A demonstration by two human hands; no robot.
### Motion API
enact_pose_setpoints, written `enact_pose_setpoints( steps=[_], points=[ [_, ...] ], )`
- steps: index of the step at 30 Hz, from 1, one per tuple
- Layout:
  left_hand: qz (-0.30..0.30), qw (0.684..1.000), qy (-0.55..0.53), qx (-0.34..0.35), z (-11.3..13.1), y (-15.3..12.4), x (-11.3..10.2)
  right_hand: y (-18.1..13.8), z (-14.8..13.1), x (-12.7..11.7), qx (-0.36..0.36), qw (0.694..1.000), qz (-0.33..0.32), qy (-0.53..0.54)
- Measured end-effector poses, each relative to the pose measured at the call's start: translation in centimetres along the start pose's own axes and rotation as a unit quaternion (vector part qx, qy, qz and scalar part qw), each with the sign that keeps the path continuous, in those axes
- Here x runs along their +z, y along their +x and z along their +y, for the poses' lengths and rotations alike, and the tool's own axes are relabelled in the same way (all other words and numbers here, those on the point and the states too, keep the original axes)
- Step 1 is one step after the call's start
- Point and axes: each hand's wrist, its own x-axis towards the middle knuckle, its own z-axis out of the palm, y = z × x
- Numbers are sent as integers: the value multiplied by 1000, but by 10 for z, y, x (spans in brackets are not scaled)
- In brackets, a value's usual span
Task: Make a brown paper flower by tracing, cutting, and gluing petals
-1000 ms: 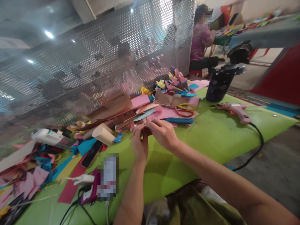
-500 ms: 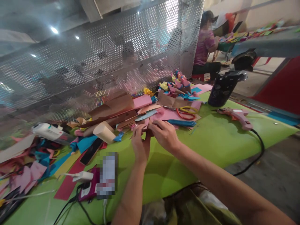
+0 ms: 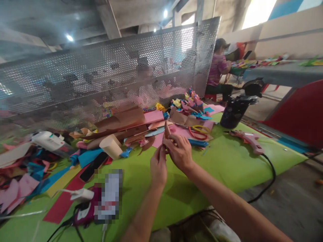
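Note:
My left hand and my right hand meet above the green tabletop. Between their fingertips a narrow piece of brown paper points upward, its lower end hidden by my fingers. Both hands are closed on it. Just beyond them lie pink paper sheets and scissors with red and yellow handles. A blue object rests right of my right hand, and a cream paper roll stands to the left.
A pink glue gun with a black cord and a dark tumbler are at the right. A phone, charger and paper scraps lie left. A perforated metal screen borders the back; a person sits beyond.
The brown paper now sticks up from between my fingers, where before it was mostly hidden. Both hands have shifted slightly right and down in the view, which has tilted upward.

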Motion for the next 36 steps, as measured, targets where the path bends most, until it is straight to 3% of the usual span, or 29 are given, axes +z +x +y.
enact_pose_setpoints(
  steps=[2,5,8,15,20,22,24,27,30,33,36],
  points=[
    [2,990,-109,-92,0,2,3,-1,-1,1,-3,1000,-4,-11],
    [-4,949,-235,-209,4,4,6,-3,-5,2,1,1000,-17,-18],
    [10,918,-292,-267,6,6,4,-5,-9,2,8,999,-32,-17],
    [60,913,-316,-250,-4,16,-2,-5,-12,1,-9,999,-46,0],
    [77,930,-305,-192,-6,21,-8,-6,-13,-5,-46,996,-61,47],
    [90,936,-289,-179,-4,22,-10,-6,-11,-8,-22,993,-60,100],
    [117,939,-267,-180,-2,24,-12,-5,-5,-9,60,981,-45,176],
    [135,940,-246,-194,1,26,-12,-1,9,-5,233,918,-40,318],
    [117,942,-241,-201,3,25,-10,2,23,1,373,801,-91,459],
    [95,949,-229,-196,3,24,-9,6,30,4,443,682,-132,567],
    [72,956,-211,-192,2,22,-9,8,31,2,478,607,-139,619]
  ],
)
